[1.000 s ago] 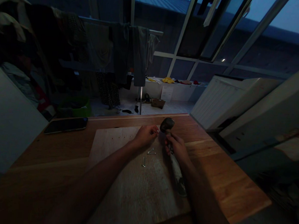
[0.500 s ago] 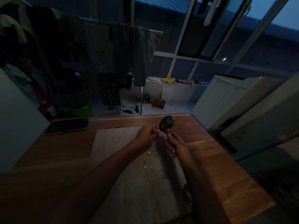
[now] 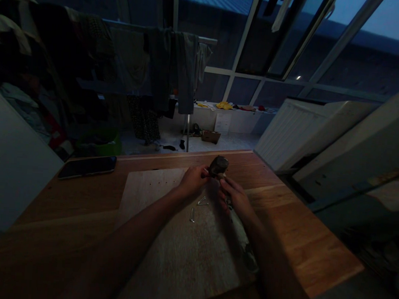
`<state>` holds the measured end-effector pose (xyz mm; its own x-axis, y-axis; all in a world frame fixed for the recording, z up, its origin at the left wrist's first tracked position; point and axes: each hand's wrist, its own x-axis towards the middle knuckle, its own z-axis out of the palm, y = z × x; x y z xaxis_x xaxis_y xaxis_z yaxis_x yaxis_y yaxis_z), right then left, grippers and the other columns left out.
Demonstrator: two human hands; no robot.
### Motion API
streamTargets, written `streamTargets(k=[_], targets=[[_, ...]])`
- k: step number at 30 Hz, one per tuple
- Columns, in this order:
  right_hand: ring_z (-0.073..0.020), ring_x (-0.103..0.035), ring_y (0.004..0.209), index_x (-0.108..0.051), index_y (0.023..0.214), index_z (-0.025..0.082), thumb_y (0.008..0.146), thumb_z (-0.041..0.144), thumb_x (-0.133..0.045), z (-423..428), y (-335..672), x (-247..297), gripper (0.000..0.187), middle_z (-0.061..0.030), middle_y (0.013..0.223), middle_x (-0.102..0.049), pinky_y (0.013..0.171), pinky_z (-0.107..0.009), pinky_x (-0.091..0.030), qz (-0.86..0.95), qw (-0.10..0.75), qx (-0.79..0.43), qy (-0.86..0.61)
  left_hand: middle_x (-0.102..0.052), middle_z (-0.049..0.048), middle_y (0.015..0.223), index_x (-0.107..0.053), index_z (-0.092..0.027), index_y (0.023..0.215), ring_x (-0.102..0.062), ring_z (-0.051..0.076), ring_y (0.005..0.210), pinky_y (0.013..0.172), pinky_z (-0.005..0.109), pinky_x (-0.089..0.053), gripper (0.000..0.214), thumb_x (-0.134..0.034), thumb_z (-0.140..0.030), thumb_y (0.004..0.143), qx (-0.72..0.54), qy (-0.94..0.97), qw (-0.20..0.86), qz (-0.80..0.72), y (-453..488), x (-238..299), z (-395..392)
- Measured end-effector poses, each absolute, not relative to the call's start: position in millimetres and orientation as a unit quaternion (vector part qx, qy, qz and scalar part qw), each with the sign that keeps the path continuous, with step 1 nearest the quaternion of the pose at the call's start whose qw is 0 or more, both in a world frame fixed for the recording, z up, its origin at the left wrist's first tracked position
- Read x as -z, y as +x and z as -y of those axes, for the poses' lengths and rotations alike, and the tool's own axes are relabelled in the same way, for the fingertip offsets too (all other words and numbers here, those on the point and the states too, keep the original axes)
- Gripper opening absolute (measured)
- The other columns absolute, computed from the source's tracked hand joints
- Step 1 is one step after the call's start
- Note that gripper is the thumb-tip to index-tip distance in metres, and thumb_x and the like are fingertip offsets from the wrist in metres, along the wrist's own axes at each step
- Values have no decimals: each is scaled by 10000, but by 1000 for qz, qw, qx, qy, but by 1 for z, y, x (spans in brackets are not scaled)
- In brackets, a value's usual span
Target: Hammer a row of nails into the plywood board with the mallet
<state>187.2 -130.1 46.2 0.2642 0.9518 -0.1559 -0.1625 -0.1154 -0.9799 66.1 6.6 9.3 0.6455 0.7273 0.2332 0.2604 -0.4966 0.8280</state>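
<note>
My right hand is closed around the handle of a hammer with a dark, blunt head. A pale, dark-patched length runs from under this hand toward me, seemingly the rest of the handle. The hammer head is right beside the fingertips of my left hand, which pinch what looks like a thin nail, mostly hidden, over the far part of a pale wooden board. Several loose nails lie on the board, two of them side by side closer to me. Small dark dots form a row left of my left hand.
The board rests on a wooden table. A black phone lies at its far left corner. Beyond are a clothes rack with hanging laundry, a green basket, and a white ribbed panel at right. The light is dim.
The hammer head has moved slightly left and down, closer to my left fingertips. My left hand stays in nearly the same place, still pinching.
</note>
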Motion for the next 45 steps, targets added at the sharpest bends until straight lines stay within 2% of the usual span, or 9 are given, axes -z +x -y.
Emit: streamTargets(k=[9,13,17,22,29,35,37,41,45], targets=[[-89,-418,294,-545,1000,232,708,632,-767,131,188,-45,543,118,526,-497,271,-216,-269,361,565,-486,-561,-782,35,906,-716,-171,1048,-728,202,861,789,277,-517,284,-717,-99,773,-287,815,408,-294,68,-7,-7],[-90,-413,296,-545,999,239,696,639,-790,131,192,-45,559,126,504,-475,270,-209,-257,342,590,-475,-556,-737,72,1012,-689,-168,1075,-690,212,866,775,293,-531,334,-775,-205,754,-268,835,366,-311,58,-19,-7],[-88,-407,294,-529,945,246,635,644,-824,128,192,-43,584,128,491,-475,266,-204,-262,321,596,-470,-566,-712,96,939,-695,-192,795,-688,270,865,801,347,-535,187,-801,-339,748,-109,919,272,-265,38,-45,7],[-86,-409,299,-485,871,256,620,661,-833,128,191,-42,590,125,487,-475,273,-200,-261,317,594,-468,-572,-687,100,708,-584,-214,539,-710,340,800,757,394,-526,308,-859,-289,655,-14,941,217,-259,32,-63,32],[-94,-415,291,-486,863,256,620,665,-826,128,190,-43,585,123,480,-477,274,-212,-268,329,586,-471,-572,-725,87,717,-664,-218,574,-715,295,797,752,351,-521,195,-808,-275,691,9,938,223,-267,33,-67,35],[-90,-419,293,-500,867,249,614,639,-841,128,191,-40,577,119,495,-494,270,-210,-278,315,596,-474,-565,-758,88,839,-774,-198,766,-702,262,800,715,326,-501,142,-762,-336,734,46,940,212,-264,27,-71,24],[-88,-418,293,-510,873,246,635,627,-837,128,191,-40,556,118,499,-497,271,-209,-285,314,601,-472,-563,-741,60,835,-779,-191,806,-683,226,784,707,300,-494,124,-738,-291,745,19,934,249,-256,27,-66,13],[-90,-418,299,-525,911,244,643,602,-832,129,189,-41,542,120,498,-495,265,-207,-296,310,603,-474,-562,-713,63,1023,-757,-160,810,-653,167,845,779,260,-510,87,-709,-175,739,-189,890,332,-249,29,-41,-10],[-87,-409,290,-517,909,245,628,599,-833,129,186,-44,552,127,490,-483,255,-199,-288,305,607,-477,-557,-682,18,795,-732,-141,841,-602,142,705,701,255,-490,88,-683,-176,778,-289,809,412,-303,33,-15,-23]])
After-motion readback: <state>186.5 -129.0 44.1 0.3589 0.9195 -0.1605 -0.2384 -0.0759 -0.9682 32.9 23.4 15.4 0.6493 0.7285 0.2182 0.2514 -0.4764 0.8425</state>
